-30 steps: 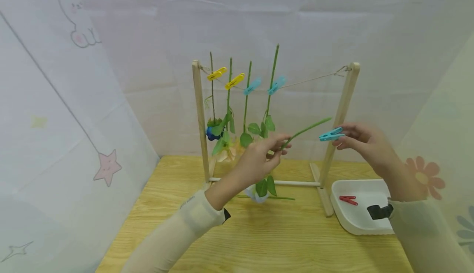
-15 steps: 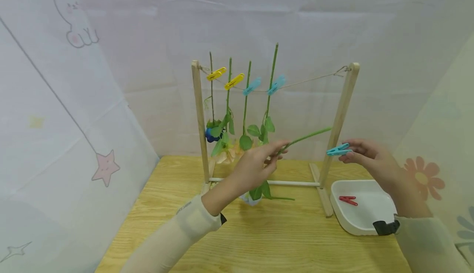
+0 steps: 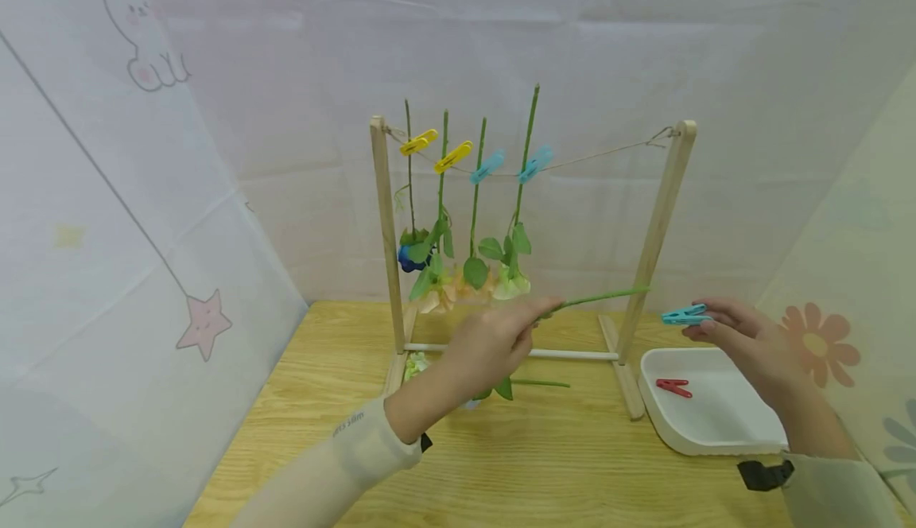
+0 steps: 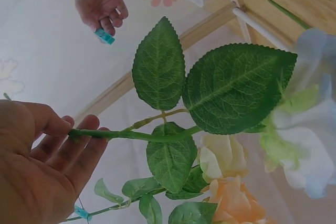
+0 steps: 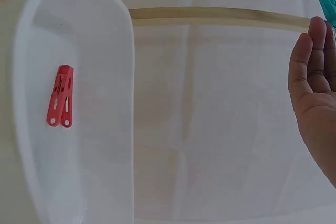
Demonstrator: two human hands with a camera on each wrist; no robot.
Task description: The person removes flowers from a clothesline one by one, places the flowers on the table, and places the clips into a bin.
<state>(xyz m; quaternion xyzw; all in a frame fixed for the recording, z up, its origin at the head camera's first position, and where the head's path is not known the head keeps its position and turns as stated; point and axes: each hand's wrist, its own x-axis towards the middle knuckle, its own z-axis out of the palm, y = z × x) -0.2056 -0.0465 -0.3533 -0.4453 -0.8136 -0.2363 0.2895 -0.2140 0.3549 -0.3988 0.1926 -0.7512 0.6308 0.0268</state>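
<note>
one green flower stem point(image 3: 601, 297), pinched in left hand point(image 3: 494, 345), lowered nearly level; one blue clothespin point(image 3: 676, 317), pinched in right hand point(image 3: 751, 347), drawn farther off, leaving stem unclipped.

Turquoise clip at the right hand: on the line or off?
Off: the turquoise clip is pinched in the right hand, apart from the line.

Your left forearm point(image 3: 329, 468) angles up from lower left in the head view, left hand point(image 3: 487, 349) back-side up, thumb and fingers pinched. Right forearm point(image 3: 844, 492) comes in from lower right, right hand point(image 3: 754, 353) pinching at the fingertips. Hands well apart, both raised.
</note>
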